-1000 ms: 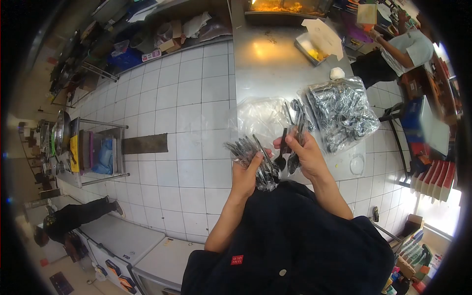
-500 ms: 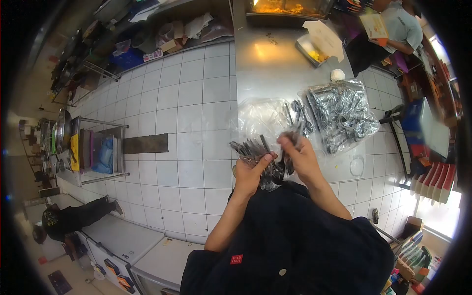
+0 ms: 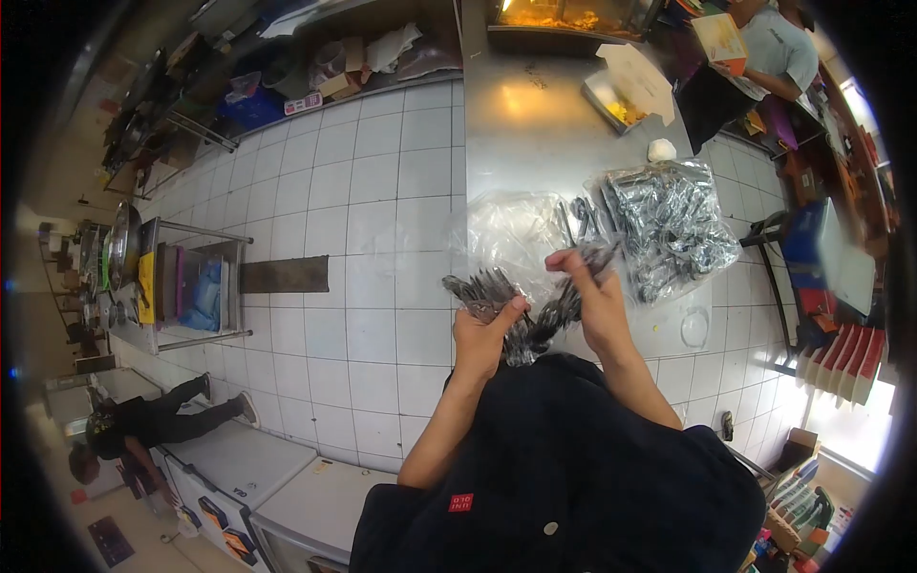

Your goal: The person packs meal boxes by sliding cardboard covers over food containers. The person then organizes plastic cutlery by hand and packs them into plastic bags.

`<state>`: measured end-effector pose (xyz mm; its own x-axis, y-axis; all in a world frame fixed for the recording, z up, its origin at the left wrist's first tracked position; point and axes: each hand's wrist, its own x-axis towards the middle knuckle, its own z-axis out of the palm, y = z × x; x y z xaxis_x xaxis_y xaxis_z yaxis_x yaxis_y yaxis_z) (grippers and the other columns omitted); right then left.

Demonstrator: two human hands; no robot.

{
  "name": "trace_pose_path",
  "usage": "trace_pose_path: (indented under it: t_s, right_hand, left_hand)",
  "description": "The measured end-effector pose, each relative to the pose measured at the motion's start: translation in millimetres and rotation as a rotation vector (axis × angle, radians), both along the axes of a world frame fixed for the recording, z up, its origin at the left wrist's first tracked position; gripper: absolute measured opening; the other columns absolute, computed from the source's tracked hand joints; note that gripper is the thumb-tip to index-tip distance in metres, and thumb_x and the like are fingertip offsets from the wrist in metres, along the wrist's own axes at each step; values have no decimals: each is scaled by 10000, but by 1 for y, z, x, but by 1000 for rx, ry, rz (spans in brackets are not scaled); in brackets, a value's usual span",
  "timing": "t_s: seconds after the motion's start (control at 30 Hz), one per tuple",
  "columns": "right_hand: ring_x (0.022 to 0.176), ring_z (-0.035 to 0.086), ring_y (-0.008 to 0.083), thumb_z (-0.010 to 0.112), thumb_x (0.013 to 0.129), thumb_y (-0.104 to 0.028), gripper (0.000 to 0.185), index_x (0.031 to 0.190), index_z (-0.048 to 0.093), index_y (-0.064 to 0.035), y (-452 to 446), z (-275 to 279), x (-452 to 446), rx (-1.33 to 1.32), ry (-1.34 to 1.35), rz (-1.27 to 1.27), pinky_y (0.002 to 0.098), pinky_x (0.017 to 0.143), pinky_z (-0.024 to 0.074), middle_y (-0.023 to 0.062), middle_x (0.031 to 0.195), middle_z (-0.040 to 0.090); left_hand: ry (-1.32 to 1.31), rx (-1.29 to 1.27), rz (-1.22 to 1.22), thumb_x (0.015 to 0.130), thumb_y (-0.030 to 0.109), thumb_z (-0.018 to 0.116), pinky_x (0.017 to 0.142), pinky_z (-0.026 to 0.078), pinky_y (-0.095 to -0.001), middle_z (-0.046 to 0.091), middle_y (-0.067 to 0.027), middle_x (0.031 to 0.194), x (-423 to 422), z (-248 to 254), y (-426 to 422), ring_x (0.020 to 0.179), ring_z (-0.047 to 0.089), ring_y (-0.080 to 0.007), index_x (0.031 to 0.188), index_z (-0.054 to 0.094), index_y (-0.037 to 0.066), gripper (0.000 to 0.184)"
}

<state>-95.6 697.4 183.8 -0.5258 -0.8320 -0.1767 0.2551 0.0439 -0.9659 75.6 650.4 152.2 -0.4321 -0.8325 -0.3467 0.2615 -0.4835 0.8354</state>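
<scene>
Now, the left hand clutches a bunch of dark cutlery before the torso; just beside it, the right hand grips a second bunch; farther right, a packed plastic bag sits on the steel table.

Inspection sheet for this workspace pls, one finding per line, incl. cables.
Surface: shiny metal table, bright orange reflection near its far end.
Job's things: dark cutlery bundle and second dark bunch in the hands; large clear bag of wrapped cutlery on the table.
Clutter: crumpled clear plastic, open box with yellow contents, white round item.
Hands: left hand grips the bundle; right hand holds the second bunch, slightly blurred.
Cables: nothing seen.
Surroundings: white tiled floor; person in dark clothes, lower left; person in light top, upper right.
</scene>
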Motion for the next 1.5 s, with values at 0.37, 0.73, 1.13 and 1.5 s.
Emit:
trace_pose_path:
  t_s: [0.37,0.73,1.13,1.5]
  right_hand:
    - [746,573,70,807,918,-173,243,1058,692,-11,8,8,-11,249,-68,442,251,679,448,-25,805,636]
    - [876,677,149,653,1043,-224,230,1075,662,4,10,1,1,114,-32,330,298,810,533,70,953,734]
    - [580,524,83,761,954,-208,233,1081,667,-37,5,37,-7,242,46,445,263,548,432,-39,704,539]
    - [708,605,101,725,980,-178,274,1168,652,8,4,8,-12,43,-226,162,277,674,493,25,844,659]
  left_hand:
    - [67,-40,-107,916,8,776,876,579,-304,743,-74,1076,4,8,-2,982,696,-137,1107,691,-15,210]
    - [97,-80,-108,891,18,813,836,551,-282,698,-25,1022,4,12,-1,944,666,-120,1112,666,0,266]
    - [-129,-135,-133,853,-17,828,756,531,-271,705,-22,959,7,6,-5,850,663,-122,1031,689,20,229]
    - [-5,-85,-148,1052,183,634,824,575,-319,733,-80,985,10,2,-7,888,684,-168,1281,621,1,292]
